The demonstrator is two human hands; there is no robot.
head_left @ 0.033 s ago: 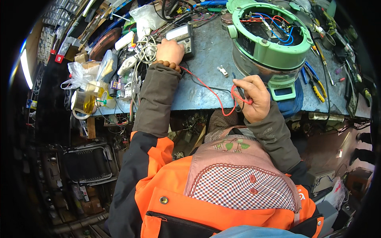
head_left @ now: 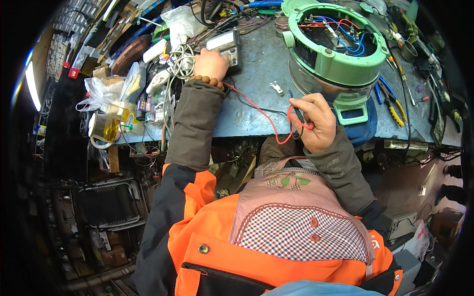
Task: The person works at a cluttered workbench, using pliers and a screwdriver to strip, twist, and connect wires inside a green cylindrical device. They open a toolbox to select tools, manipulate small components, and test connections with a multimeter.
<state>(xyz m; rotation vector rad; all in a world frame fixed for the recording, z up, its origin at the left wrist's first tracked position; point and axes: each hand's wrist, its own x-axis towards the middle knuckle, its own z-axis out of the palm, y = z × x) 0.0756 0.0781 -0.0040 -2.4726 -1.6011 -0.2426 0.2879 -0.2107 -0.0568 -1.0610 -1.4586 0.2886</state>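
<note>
My left hand, a beaded bracelet at its wrist, rests with curled fingers on a dark multimeter with a pale display. Its fingertips are partly hidden against the meter. From there a red test lead and a black one run across the bench to my right hand. That hand is closed on the looped leads, thumb and fingers pinched together near the bench's front edge. A small metal clip-like part lies just beyond it. Behind stands a green round housing, its top open on red and blue wires.
Blue-handled pliers and yellow-handled pliers lie right of the housing. Coiled pale cable, plastic bags and boxes crowd the left. A clear jug of yellow liquid stands at the left front edge. Blue cloth hangs under the housing's handle.
</note>
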